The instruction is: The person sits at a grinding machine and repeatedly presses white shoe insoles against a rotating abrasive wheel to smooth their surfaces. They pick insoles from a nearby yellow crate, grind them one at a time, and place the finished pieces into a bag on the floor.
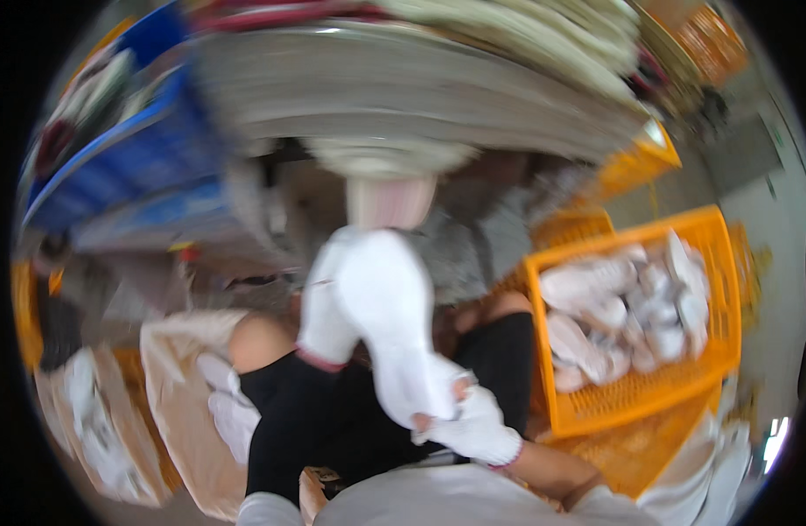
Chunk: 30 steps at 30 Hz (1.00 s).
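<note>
A: Looking down through the head camera, what are your hands on?

B: Your right hand (pixel 475 428), in a white glove, has its fingers closed around the lower end of a white sock (pixel 387 316), pinching it tight. The sock hangs over your lap, stretched upward from that hand.

A: And your left hand?

B: Your left hand (pixel 331 309) is also gloved in white and sits against the upper part of the sock, just left of it. Motion blur hides the fingers, so you cannot tell whether they clamp the cloth or lie loose.

A: What lies around you?

B: An orange crate (pixel 717 289) stands to your right, holding a heap of white socks (pixel 627 316). A brown paper sack (pixel 179 412) with more white pieces sits at your left knee. Above, a grey machine table (pixel 403 96) is blurred.
</note>
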{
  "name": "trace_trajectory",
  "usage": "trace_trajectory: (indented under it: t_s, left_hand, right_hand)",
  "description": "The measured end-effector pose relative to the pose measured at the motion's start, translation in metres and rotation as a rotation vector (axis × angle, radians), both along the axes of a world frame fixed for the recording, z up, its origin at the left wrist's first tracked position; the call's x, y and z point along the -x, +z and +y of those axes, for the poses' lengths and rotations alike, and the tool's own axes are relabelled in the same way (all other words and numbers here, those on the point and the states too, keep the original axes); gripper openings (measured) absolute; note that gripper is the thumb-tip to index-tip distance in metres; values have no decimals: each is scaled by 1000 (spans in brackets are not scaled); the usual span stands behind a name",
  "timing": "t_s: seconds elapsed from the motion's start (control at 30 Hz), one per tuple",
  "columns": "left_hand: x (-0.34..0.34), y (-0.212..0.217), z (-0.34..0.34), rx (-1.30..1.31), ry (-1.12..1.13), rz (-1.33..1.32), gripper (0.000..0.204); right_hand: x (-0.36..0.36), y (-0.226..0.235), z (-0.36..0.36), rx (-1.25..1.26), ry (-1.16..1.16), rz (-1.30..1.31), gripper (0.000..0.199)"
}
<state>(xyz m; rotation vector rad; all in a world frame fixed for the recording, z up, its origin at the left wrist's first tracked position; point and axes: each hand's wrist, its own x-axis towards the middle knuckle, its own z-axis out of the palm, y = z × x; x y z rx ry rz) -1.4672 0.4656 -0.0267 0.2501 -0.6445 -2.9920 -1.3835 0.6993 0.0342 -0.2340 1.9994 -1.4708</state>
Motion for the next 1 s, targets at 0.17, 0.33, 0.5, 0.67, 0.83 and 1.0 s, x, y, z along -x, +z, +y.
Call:
trace_trajectory:
  t_s: [0.17, 0.33, 0.5, 0.67, 0.83, 1.0]
  left_hand:
    - [-67, 20, -32, 130, 1, -222, 35]
    - [-130, 25, -70, 543, 263, -530, 36]
    - [-176, 27, -93, 844, 414, -730, 38]
    - [-177, 46, -84, 1025, 470, -775, 41]
    - [-153, 80, -43, 1092, 433, -506, 44]
    - [-115, 61, 58, 885, -204, -310, 46]
  right_hand:
    - [13, -32, 55, -53, 183, 554, 61]
    - [136, -77, 232, -500, -770, 559, 35]
    - [261, -103, 401, -1219, -612, 740, 49]
    - [309, -109, 398, -1365, -702, 342, 33]
    - [213, -46, 330, -830, -597, 940, 25]
    - [114, 58, 254, -793, -223, 1016, 57]
